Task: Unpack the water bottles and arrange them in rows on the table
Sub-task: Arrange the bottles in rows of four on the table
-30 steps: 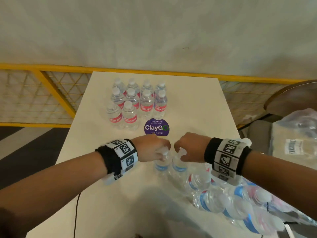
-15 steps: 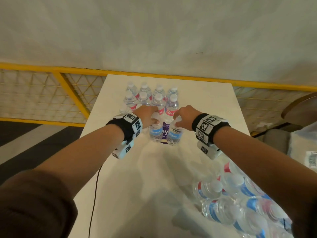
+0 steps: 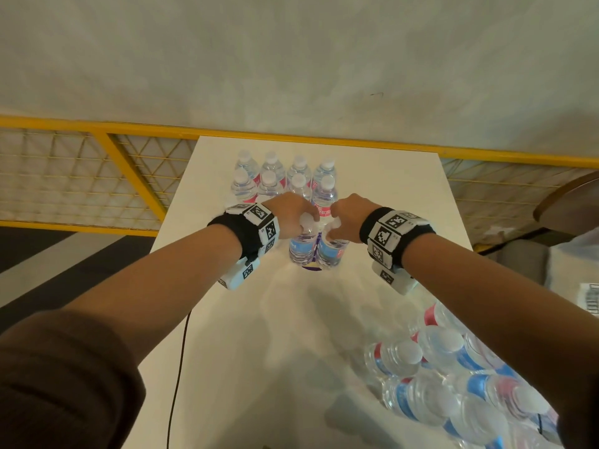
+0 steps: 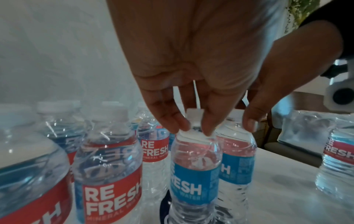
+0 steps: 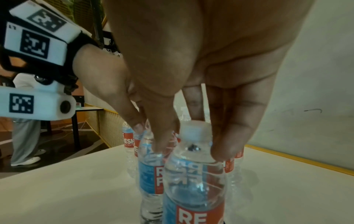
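My left hand pinches the white cap of a clear water bottle that stands upright on the white table. Close beside it on the right, my right hand grips the neck of a second bottle. In the left wrist view the fingertips close round the cap of the left bottle. The right wrist view has my fingers round the top of the right bottle. Both bottles stand over a purple round sticker. Behind them stand rows of bottles.
A torn plastic pack with several lying bottles fills the table's near right corner. A black cable runs down the left part of the table. A yellow mesh railing stands beyond the far edge, a round wooden table at the right.
Both hands carried one bottle each from beside the pack forward to the sticker, just in front of the standing rows. The bottles now stand on the table with the hands still on them.
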The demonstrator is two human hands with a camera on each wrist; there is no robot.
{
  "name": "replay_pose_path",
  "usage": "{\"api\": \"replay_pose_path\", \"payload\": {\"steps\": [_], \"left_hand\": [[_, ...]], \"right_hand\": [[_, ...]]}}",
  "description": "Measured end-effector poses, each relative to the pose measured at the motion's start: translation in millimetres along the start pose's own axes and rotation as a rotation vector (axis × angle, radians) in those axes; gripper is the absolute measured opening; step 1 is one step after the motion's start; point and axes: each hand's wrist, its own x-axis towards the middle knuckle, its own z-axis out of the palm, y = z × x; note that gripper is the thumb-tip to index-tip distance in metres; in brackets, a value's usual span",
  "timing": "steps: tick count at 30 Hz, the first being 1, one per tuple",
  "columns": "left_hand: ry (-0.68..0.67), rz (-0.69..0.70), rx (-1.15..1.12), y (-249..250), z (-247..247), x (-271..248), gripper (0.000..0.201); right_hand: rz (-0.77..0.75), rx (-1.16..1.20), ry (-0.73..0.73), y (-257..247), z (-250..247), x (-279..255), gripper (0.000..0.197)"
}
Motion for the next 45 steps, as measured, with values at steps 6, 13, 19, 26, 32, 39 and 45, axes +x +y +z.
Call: {"api": "replay_pose_path", "payload": {"steps": [6, 13, 19, 26, 32, 39, 45], "left_hand": [[0.02, -0.13, 0.101, 8.0, -6.3, 3.4, 0.037], [-0.057, -0.025, 0.082, 9.9, -20.2, 3.4, 0.013], [-0.006, -0.08, 0.076, 15.0, -11.9, 8.9, 0.019], [0.07, -0.089, 0.028, 10.7, -16.0, 15.3, 0.032], [0.135, -0.105, 0.06, -2.4, -10.8, 13.5, 0.029], [0.115, -0.1, 0.081, -12.5, -10.9, 18.8, 0.026], [0.079, -0.097, 0.144, -14.3, -10.4, 19.9, 0.021]], "right_hand": [[-0.005, -0.035, 0.008, -1.3, -3.5, 5.0, 0.026], [0.032, 0.027, 0.058, 3.4, 3.5, 7.7, 0.032], [0.015, 0.054, 0.043, 6.4, 3.9, 7.0, 0.033], [0.016, 0.076, 0.089, 5.9, 4.1, 9.2, 0.027], [0.002, 0.08, 0.13, 1.0, 6.0, 16.1, 0.024], [-0.012, 0.064, 0.12, 4.7, 5.3, 23.0, 0.027], [-0.061, 0.042, 0.104, 10.3, 17.7, 20.5, 0.026]]}}
